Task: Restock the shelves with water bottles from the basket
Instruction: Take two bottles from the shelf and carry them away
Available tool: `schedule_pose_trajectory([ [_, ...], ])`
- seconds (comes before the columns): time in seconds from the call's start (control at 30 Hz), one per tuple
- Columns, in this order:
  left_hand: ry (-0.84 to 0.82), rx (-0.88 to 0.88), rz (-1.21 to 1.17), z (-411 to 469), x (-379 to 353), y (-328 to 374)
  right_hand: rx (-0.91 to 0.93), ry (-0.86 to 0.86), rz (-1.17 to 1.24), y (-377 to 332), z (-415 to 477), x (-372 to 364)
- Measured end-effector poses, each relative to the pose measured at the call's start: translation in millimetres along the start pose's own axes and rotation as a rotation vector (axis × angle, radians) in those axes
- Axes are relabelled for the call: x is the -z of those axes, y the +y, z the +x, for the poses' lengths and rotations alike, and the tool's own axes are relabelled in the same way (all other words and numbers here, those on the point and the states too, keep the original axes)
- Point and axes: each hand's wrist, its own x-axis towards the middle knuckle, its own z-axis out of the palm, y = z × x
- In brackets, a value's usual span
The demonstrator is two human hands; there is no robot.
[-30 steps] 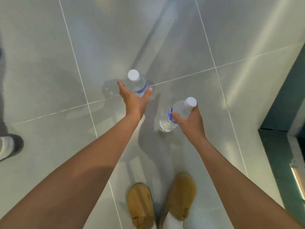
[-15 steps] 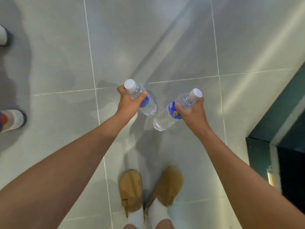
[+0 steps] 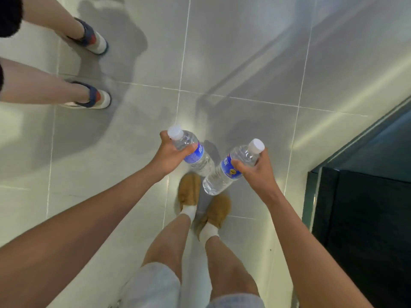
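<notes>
I hold two clear water bottles with white caps and blue labels above the grey tiled floor. My left hand (image 3: 170,155) grips the left water bottle (image 3: 195,156) near its neck, cap tilted up and to the left. My right hand (image 3: 258,172) grips the right water bottle (image 3: 226,172) near its neck, cap up and to the right. The bottles' bases lean toward each other and nearly meet above my feet. No basket or shelf front shows.
My feet in tan slippers (image 3: 203,198) stand below the bottles. Another person's legs and shoes (image 3: 95,96) are at the upper left. A dark cabinet or shelf unit (image 3: 360,218) fills the right edge. Grey floor tiles (image 3: 240,52) stretch ahead.
Both bottles are lifted higher off the floor and closer to me. The view has swung back: my legs now show, and the other person's legs came in at the upper left.
</notes>
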Motion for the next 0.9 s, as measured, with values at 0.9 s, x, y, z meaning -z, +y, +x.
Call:
schedule_pose_trajectory([
  [0.9,0.385,-0.091,-1.088,-500,203,-140,-0.092,-0.61,-0.19,-62,-405,-197],
])
